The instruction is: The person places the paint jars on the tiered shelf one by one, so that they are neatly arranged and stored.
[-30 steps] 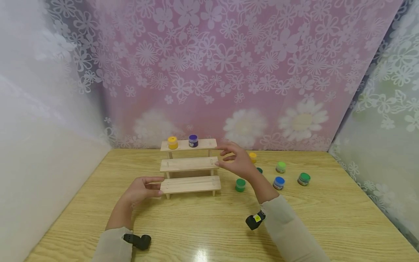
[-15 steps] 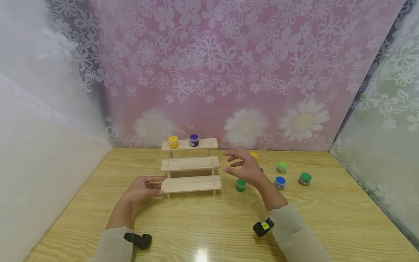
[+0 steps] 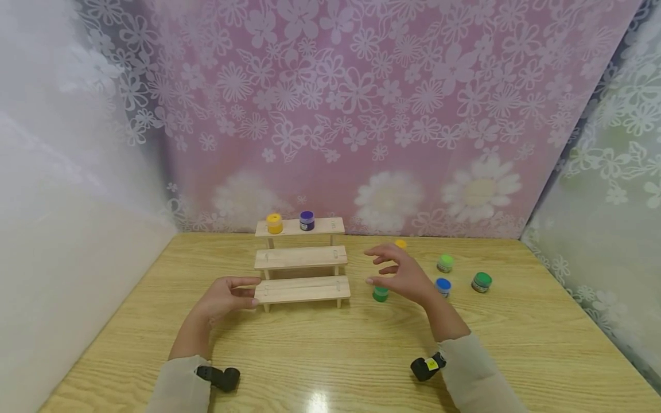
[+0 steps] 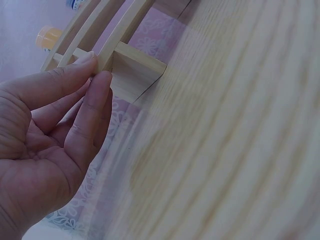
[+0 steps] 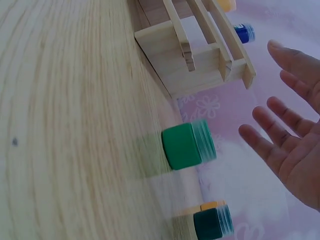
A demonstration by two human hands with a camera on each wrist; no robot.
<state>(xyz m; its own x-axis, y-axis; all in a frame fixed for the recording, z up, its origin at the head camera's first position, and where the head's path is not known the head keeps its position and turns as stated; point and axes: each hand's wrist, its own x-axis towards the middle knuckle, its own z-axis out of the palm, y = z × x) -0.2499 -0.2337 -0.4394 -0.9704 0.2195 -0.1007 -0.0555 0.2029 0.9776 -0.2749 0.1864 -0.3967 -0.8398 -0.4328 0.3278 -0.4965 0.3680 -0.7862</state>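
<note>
A three-tier wooden display shelf (image 3: 302,291) stands on the table, with a yellow paint jar (image 3: 275,223) and a purple paint jar (image 3: 307,221) on its top tier. My left hand (image 3: 223,298) pinches the left end of the lowest tier between thumb and fingers; the left wrist view shows this grip on the shelf edge. Right of the shelf hovers my right hand (image 3: 400,272), fingers loosely bent and holding nothing. It partly covers a green paint jar (image 3: 380,294). In the right wrist view, a dark green paint jar (image 5: 214,222) stands beyond the green one.
Light green (image 3: 445,263), blue (image 3: 443,287) and another green jar (image 3: 482,281) stand to the right on the wood-grain table (image 3: 330,355). Behind my right hand a yellow jar (image 3: 400,244) shows partly. A flowered pink curtain (image 3: 330,115) hangs at the back.
My right hand has drawn away from the shelf's right side, moving right and slightly down over the jars. The left hand keeps its place at the lowest tier.
</note>
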